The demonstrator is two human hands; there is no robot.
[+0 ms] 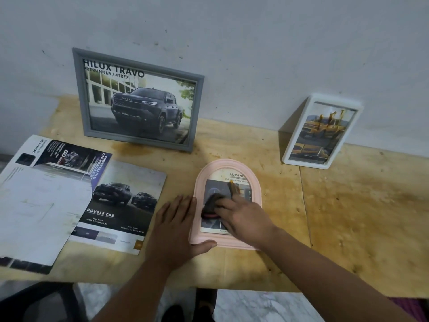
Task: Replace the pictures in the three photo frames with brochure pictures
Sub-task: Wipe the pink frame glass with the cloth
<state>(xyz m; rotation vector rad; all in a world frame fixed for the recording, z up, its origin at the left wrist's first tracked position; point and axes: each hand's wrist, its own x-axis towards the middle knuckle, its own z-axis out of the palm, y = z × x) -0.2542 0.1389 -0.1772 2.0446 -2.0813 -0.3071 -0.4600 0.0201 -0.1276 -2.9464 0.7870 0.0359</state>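
Pink arched frame (226, 203) lies flat, face up, on plywood table (348, 205); brochure picture already inside. Left hand (176, 228) flat, fingers straight, thumb along bottom rail: braces frame against sliding. Right hand (241, 217) pinches dark soft cloth (212, 204) on glazing, apparently wiping. Grey rectangular frame (139, 98) and white rounded frame (322, 132) lean on wall, both showing vehicle prints. Glossy brochure pages (69, 201) lie loose at left, creased. Task judged near complete.

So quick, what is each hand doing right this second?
Left hand: open, flat on the table, thumb against the pink arched frame.
Right hand: gripping a dark cloth on the frame's front.
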